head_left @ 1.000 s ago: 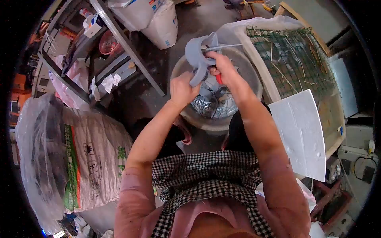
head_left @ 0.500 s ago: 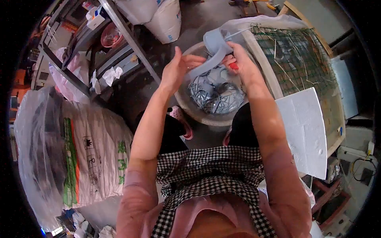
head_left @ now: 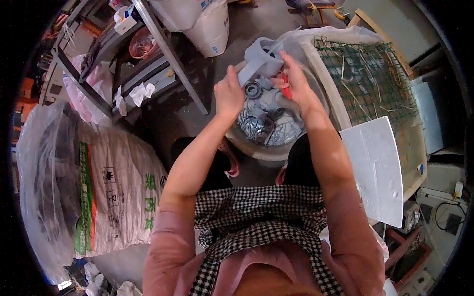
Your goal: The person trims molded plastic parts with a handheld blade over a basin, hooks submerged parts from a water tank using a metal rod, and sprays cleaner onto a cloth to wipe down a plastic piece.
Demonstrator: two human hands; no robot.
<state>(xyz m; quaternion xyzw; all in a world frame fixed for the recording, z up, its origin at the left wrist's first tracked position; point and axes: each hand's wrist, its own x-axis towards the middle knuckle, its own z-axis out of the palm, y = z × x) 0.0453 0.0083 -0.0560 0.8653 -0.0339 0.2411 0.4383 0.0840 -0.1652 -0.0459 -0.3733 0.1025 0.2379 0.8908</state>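
A grey plastic part [head_left: 265,60] with a ring-shaped body, a flat arm and a thin rod is held above a round tub [head_left: 251,151]. My left hand [head_left: 229,93] is closed on the end of the flat arm. Against the other side of the part is my right hand [head_left: 297,81], its fingers wrapped round a small tool with a red handle [head_left: 285,86]; the tool's working end cannot be made out. Below, the tub contains several grey plastic pieces [head_left: 256,116], among them a small ring [head_left: 253,90] and thin strips.
A metal rack [head_left: 170,59] stands at the left, with white sacks [head_left: 210,29] behind it. Large woven bags [head_left: 121,187] fill the lower left. On the right are a bin covered with green netting [head_left: 365,74] and a white foam board [head_left: 376,170].
My left hand has gone from spread fingers to a closed grip on the flat arm. The grey part has turned and shifted slightly left, and more of the red handle shows.
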